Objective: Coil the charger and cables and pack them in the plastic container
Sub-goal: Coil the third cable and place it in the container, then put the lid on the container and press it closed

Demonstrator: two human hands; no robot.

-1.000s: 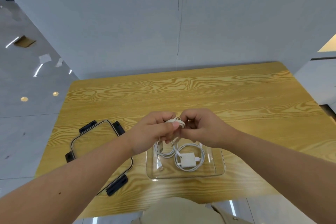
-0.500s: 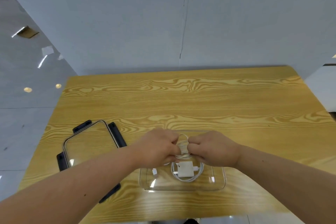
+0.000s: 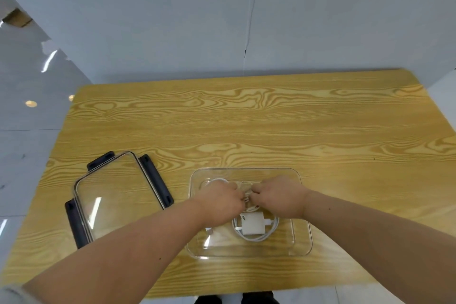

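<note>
A clear plastic container [image 3: 302,242] sits near the front edge of the wooden table [image 3: 246,118]. Inside it lies a white charger [image 3: 251,226] ringed by its coiled white cable [image 3: 272,232]. My left hand [image 3: 219,201] and my right hand [image 3: 280,198] are both down inside the container, knuckles almost touching, pinching a small coiled white cable [image 3: 246,196] between them. Most of that coil is hidden by my fingers. Another white cable loop [image 3: 214,181] shows just beyond my left hand, and a white plug end [image 3: 209,231] lies below my left wrist.
The container's clear lid [image 3: 111,195] with dark clips lies flat on the table to the left of the container. A pale wall stands behind the table. Glossy grey floor shows at the left, and dark shoes at the bottom edge.
Both hands have come down with the small coil from above the container into it. The view has shifted, so the table sits lower in the frame.
</note>
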